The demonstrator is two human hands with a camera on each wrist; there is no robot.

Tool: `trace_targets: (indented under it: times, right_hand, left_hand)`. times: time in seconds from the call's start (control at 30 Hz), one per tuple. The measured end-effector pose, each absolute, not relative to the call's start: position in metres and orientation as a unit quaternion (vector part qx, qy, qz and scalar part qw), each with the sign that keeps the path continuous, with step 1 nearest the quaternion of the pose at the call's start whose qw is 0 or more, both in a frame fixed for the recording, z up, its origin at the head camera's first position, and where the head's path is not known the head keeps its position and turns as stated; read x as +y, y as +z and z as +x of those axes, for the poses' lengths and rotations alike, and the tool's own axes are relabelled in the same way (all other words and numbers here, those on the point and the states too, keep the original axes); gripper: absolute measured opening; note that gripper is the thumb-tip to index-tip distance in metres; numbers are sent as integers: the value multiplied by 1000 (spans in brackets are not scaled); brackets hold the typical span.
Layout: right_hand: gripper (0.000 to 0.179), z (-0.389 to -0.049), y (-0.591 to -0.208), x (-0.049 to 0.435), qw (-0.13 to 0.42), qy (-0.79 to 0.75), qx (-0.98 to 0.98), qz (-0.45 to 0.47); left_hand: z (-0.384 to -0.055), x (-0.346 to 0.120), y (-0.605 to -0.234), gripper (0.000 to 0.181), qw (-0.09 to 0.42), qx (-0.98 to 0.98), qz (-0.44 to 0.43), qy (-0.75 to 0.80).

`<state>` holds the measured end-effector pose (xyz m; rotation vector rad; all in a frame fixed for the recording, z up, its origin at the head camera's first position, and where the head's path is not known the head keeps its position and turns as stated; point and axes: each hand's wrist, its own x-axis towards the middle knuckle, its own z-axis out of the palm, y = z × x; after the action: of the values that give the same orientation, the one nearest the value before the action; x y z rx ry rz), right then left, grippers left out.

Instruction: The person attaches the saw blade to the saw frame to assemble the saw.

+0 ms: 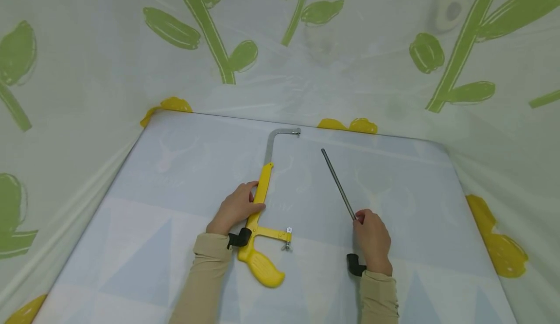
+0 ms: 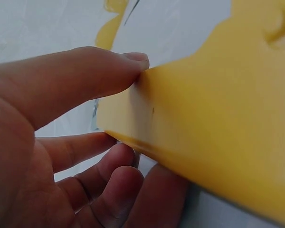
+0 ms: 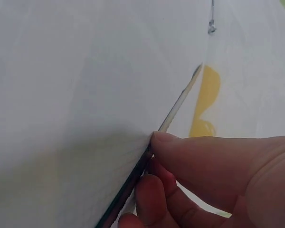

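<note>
A yellow hacksaw frame (image 1: 263, 184) with a grey bent front arm (image 1: 270, 146) lies lengthwise on the table, no blade fitted between its ends. My left hand (image 1: 236, 208) grips its yellow bar from the left, thumb on one edge and fingers curled under the other in the left wrist view. The frame's handle (image 1: 265, 268) points towards me, and a wing nut (image 1: 287, 247) sits on the short rear arm. To the right, my right hand (image 1: 373, 235) pinches a thin dark hacksaw blade (image 1: 339, 183) near its lower end. The blade (image 3: 178, 105) slants up and away past the thumb.
The pale table top (image 1: 175, 178) with blue triangles runs under both hands. Whitish sheeting (image 1: 306, 85) printed with green leaves rises behind and at the sides. Yellow printed shapes (image 1: 498, 236) border the table edge.
</note>
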<state>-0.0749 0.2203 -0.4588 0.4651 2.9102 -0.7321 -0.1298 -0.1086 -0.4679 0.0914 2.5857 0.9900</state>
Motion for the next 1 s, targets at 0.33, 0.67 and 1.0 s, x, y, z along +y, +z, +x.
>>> trace_targets:
  times: [0.33,0.67,1.0]
  right_hand:
    - [17,-72,-457,214,30,-237,958,159]
    - [15,-73,-458,214,37,-242,959,145]
    - [21,-79,-454,219,89,-228,964,107]
  left_hand:
    - [-130,-108,-468,69,183,918,35,351]
    - [-128,-109,-467,68,179,918,28,353]
    - [-128,-108,-469,68,180,917,24,355]
